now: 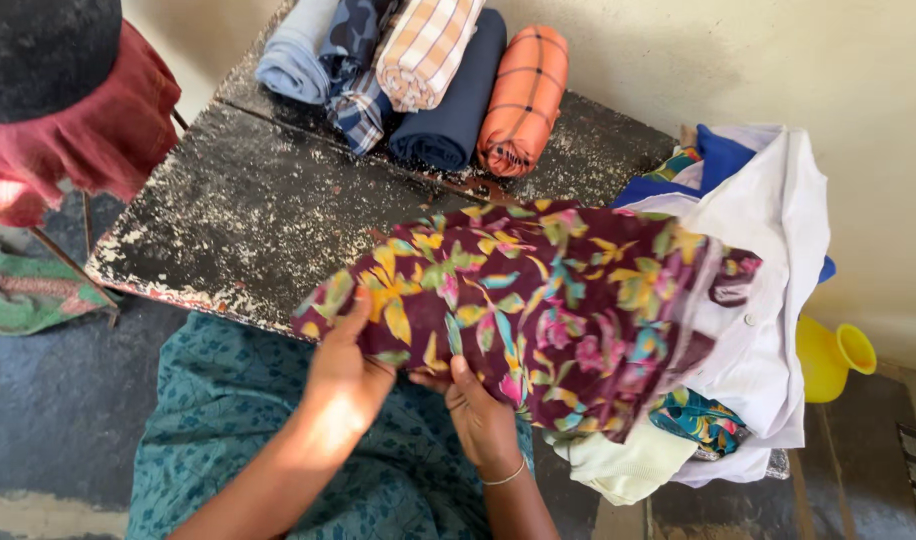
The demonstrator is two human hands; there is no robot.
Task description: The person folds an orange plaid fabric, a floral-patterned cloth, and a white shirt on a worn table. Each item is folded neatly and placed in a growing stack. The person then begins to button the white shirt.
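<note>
Setting: a plain room in a home, used for sorting laundry. I sit at a worn dark worktop with flaking white paint (248, 215), set against a bare cream plastered wall (738, 60). Five rolled cloths in blue, navy, checked and orange fabric (418, 80) line its far edge. A heap of unfolded white and coloured garments (758, 300) sits to my right. A yellow plastic jug (828, 355) stands on the dark floor (48, 400).
</note>
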